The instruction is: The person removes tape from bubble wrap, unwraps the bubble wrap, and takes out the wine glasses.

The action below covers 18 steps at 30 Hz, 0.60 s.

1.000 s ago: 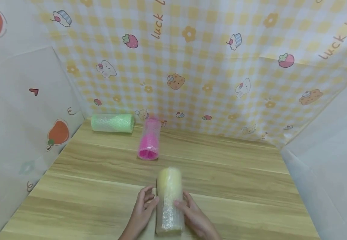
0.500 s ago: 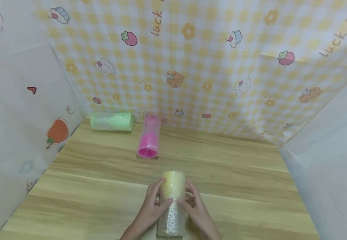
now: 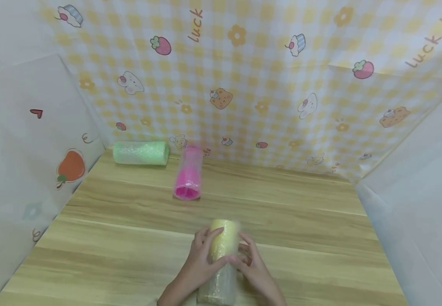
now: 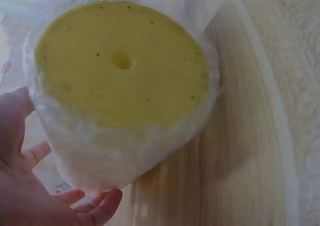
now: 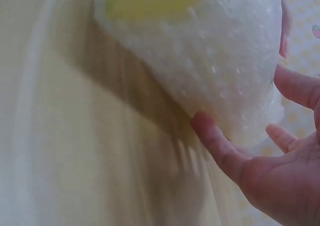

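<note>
A yellow cylinder [image 3: 221, 244] wrapped in bubble wrap lies at the front of the table, pointing away from me. My left hand [image 3: 202, 259] holds its left side, thumb on top and fingers spread along the wrap. From the right, my right hand [image 3: 254, 270] grips it, with the two thumbs close together over the middle. The left wrist view shows the flat yellow end [image 4: 125, 76], with a small hole in its centre. In the right wrist view, fingers [image 5: 215, 141] touch the bubble wrap [image 5: 215, 66] from below.
Toward the back stands or lies a pink wrapped tube [image 3: 188, 174], its open end facing me. A green wrapped roll [image 3: 140, 153] lies at the back left, near the checked cloth [image 3: 267, 85]. White sheets [image 3: 423, 221] border the wooden table [image 3: 301, 204] on both sides.
Both hands have slid forward along the yellow cylinder and closed in around it. The cylinder has shifted slightly to the right. The pink and green things stay in place on the table.
</note>
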{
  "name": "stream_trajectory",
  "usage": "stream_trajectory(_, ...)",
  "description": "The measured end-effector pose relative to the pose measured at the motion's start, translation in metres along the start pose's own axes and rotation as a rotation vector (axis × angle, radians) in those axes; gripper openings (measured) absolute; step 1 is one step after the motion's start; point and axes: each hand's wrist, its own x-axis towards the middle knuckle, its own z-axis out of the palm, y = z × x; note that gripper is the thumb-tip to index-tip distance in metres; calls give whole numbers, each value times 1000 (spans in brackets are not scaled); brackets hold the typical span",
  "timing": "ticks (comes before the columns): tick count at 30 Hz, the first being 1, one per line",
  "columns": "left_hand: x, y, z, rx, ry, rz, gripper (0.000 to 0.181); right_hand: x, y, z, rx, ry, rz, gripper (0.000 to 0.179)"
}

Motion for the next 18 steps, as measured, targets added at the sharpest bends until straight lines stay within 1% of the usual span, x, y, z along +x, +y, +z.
stream_trajectory(3,-1,0,-4,40,8,-8,67,1,1,4,14,-20,-1,68)
stream_trajectory(5,-1,-2,-6,43,15,-12,65,3,0,8,-18,-7,-5,68)
stream_trajectory(8,0,-5,-7,35,22,-14,62,5,-3,12,-88,45,-22,68)
stream_trajectory(10,1,-6,-8,25,24,-15,62,5,-5,13,-162,90,-52,65)
stream_trajectory(12,1,-8,-8,12,25,-11,62,5,-8,14,-246,145,-96,62)
stream_trajectory(16,2,-10,-6,-31,15,-3,63,5,-17,17,-418,266,-227,48)
stream_trajectory(18,3,-9,-5,-39,7,-8,66,5,-22,18,-470,308,-291,40)
